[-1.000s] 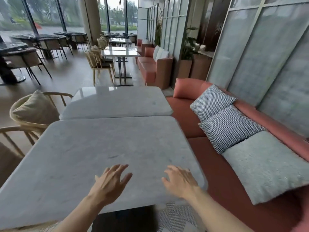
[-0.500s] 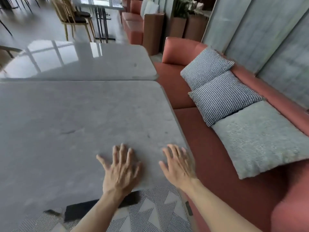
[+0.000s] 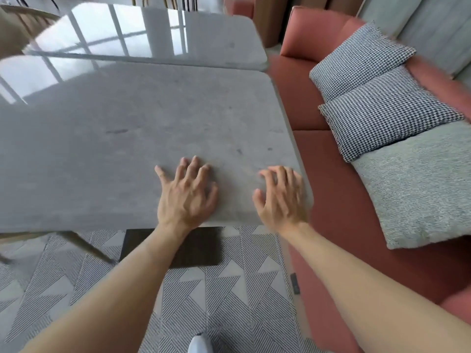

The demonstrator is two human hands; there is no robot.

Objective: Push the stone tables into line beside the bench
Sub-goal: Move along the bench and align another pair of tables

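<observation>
The near grey stone table (image 3: 127, 138) fills the middle of the view. My left hand (image 3: 187, 197) lies flat on its near edge, fingers spread. My right hand (image 3: 281, 197) rests on the near right corner, fingers slightly bent on the top. A second stone table (image 3: 158, 36) stands just beyond, its near edge along the first table's far edge, and its right side reaches a little less far toward the bench. The salmon bench (image 3: 331, 174) runs along the right, close beside both tables.
Two houndstooth cushions (image 3: 382, 108) and a grey cushion (image 3: 418, 189) lie on the bench seat. A patterned rug (image 3: 229, 289) covers the floor below, with the table's dark base (image 3: 193, 248) on it. A wooden chair (image 3: 15, 29) is at the far left. My shoe tip (image 3: 200, 343) shows at the bottom.
My head has tilted down and moved closer over the table. Both hands have come down from above the near edge onto the stone top and spread out there.
</observation>
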